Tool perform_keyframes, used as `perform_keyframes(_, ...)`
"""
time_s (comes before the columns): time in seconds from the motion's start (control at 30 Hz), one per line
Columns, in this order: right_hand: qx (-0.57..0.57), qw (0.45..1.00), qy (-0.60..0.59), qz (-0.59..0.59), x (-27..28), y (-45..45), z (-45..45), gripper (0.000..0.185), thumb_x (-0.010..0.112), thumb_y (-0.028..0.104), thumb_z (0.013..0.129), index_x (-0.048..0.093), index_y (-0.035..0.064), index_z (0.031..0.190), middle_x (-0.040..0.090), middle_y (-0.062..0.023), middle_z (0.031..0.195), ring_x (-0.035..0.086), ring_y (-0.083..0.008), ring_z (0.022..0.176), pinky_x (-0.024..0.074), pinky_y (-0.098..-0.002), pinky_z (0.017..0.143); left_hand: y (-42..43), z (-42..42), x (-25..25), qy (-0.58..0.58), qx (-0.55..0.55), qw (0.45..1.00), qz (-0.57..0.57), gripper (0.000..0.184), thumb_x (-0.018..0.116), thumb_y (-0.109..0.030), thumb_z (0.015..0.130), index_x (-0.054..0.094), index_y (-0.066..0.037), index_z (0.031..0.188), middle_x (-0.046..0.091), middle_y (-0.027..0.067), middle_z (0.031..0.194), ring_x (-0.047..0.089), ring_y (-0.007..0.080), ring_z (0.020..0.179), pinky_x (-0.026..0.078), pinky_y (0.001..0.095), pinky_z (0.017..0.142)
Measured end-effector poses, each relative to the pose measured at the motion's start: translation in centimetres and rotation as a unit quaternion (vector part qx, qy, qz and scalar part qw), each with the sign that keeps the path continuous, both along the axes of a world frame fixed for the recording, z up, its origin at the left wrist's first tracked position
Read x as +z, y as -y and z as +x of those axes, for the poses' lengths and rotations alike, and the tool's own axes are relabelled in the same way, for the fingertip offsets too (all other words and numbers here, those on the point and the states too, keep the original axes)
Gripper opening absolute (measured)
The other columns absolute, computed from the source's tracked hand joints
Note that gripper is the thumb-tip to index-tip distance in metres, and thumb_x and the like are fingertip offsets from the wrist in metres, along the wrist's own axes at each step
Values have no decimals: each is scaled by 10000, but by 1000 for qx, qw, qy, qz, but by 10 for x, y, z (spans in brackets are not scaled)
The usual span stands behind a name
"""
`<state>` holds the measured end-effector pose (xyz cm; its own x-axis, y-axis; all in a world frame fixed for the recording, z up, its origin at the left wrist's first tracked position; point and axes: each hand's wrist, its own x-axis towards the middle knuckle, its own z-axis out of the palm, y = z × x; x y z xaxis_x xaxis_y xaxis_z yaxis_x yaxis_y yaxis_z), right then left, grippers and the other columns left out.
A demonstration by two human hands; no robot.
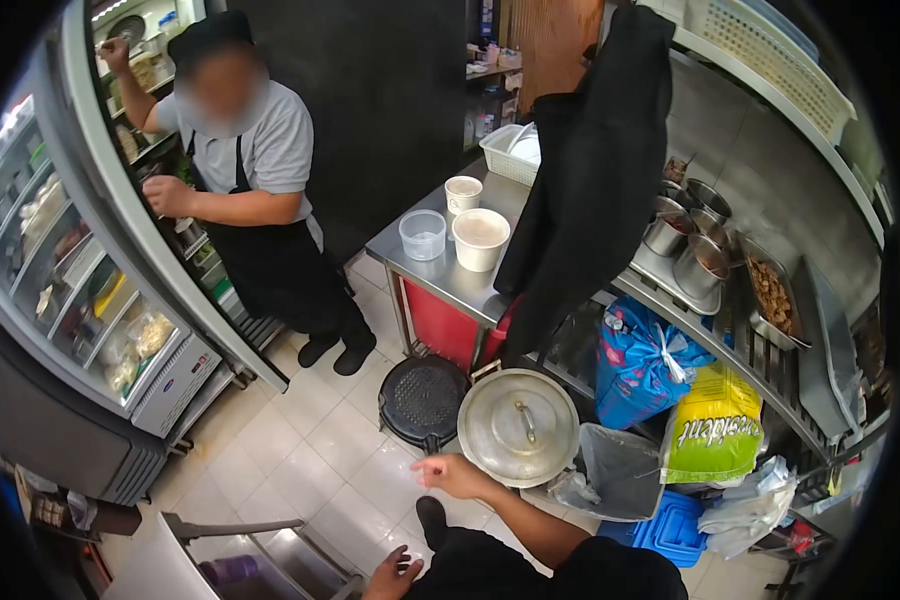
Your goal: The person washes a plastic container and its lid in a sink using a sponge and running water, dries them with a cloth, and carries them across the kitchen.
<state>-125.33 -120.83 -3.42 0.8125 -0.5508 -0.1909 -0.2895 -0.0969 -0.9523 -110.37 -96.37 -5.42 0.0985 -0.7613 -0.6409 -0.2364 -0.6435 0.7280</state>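
My right hand (452, 476) is stretched out over the tiled floor, fingers loosely extended, with nothing visible in it. Just past it stands a large metal pot with a lid (500, 435), and beside that lies a round black pan-like thing (422, 398). Low in the view, my left hand (396, 573) hangs with its fingers apart and a little bent, holding nothing I can see. Nearest to it is an open metal drawer or cabinet (295, 560) with a purple item (232, 568) inside.
A co-worker (260, 190) stands at an open glass-door fridge (80, 260). A steel table (420, 262) bears a paper tub (480, 240), a paper cup (463, 192) and a clear plastic tub (422, 238). Shelving on the right holds metal pots (698, 268); bags and a grey bin (620, 470) stand below.
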Motion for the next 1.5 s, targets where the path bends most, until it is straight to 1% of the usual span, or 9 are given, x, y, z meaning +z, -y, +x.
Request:
perform_keyframes(0.27,-392,903,167,63,24,185,40,342,506,263,954,534,37,1209,622,-60,1016,614,-126,874,476,-237,646,111,74,15,74,-4,994,-76,629,659,-329,845,434,59,1286,613,217,1098,633,290,981,516,358,808)
perform_keyframes(0.6,-470,875,110,50,24,263,47,426,430,372,975,560,6,1151,618,-91,998,615,-155,851,480,-260,657,199,139,-8,11,-195,978,-77,626,620,-395,860,441,22,1292,611,217,1104,634,281,963,486,355,851)
perform_keyframes(0.87,-630,758,154,66,35,329,60,510,421,453,955,457,29,1235,579,-103,987,601,-182,827,496,-318,654,303,243,-7,38,-272,959,-72,645,622,-405,849,454,43,1281,584,218,1172,608,303,1029,481,355,879)
perform_keyframes(0.97,-714,689,32,-121,39,342,69,579,557,374,893,392,18,1318,578,-185,1006,601,-280,838,493,-364,720,333,272,20,79,-299,946,-96,665,631,-421,840,451,40,1285,576,223,1185,604,315,1037,486,367,874)
perform_keyframes(1.1,-677,662,-57,-317,27,330,75,731,714,200,776,319,44,1371,451,-298,1224,466,-382,1125,409,-417,933,348,303,12,93,-305,943,-91,692,633,-432,836,429,30,1311,574,227,1187,604,316,1036,489,371,867)
perform_keyframes(1.2,-642,649,-121,-390,36,341,77,775,746,186,741,316,46,1371,409,-309,1273,444,-398,1147,374,-439,971,341,308,4,79,-291,951,-66,713,630,-450,834,418,28,1321,574,227,1188,603,309,1042,487,362,868)
perform_keyframes(1.27,-639,621,-135,-433,37,357,76,702,774,144,704,387,37,1280,422,-260,1253,458,-396,1128,378,-428,957,333,309,-4,67,-294,953,-45,722,625,-460,834,414,26,1324,571,225,1195,605,306,1041,487,362,871)
perform_keyframes(1.33,-637,666,-56,-385,33,376,69,549,791,134,683,445,25,1096,499,-188,1084,497,-356,1039,396,-384,904,328,310,-10,59,-298,953,-21,730,620,-470,833,409,25,1328,568,223,1202,606,302,1040,486,361,874)
perform_keyframes(1.5,-615,694,-49,-372,35,409,63,460,778,111,689,436,15,981,492,-176,983,500,-349,969,404,-386,856,317,300,0,68,-265,962,1,738,612,-483,834,404,19,1332,566,212,1214,611,301,1038,484,361,883)
